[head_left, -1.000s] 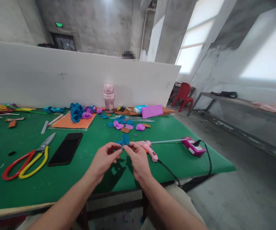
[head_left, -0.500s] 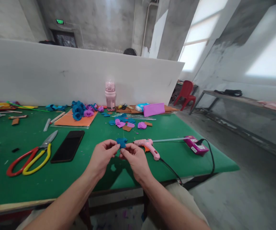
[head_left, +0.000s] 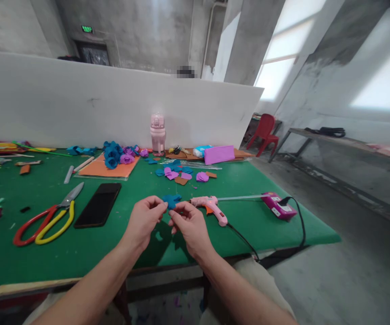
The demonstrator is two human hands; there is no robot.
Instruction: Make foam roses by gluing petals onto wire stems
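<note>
My left hand and my right hand meet above the green table near its front edge. Both pinch a small blue foam flower piece between thumb and fingertips. A pink glue gun lies on the table just right of my right hand, with its black cord running off the front edge. Loose blue, purple and brown foam petals lie a little beyond my hands.
Red and yellow shears and a black phone lie to the left. Finished blue and purple foam roses rest by an orange sheet. A pink bottle stands by the white partition. A magenta power strip sits at the right.
The blue piece stood upright between my fingers a second ago; now it lies flatter and lower between both hands. The view has shifted slightly.
</note>
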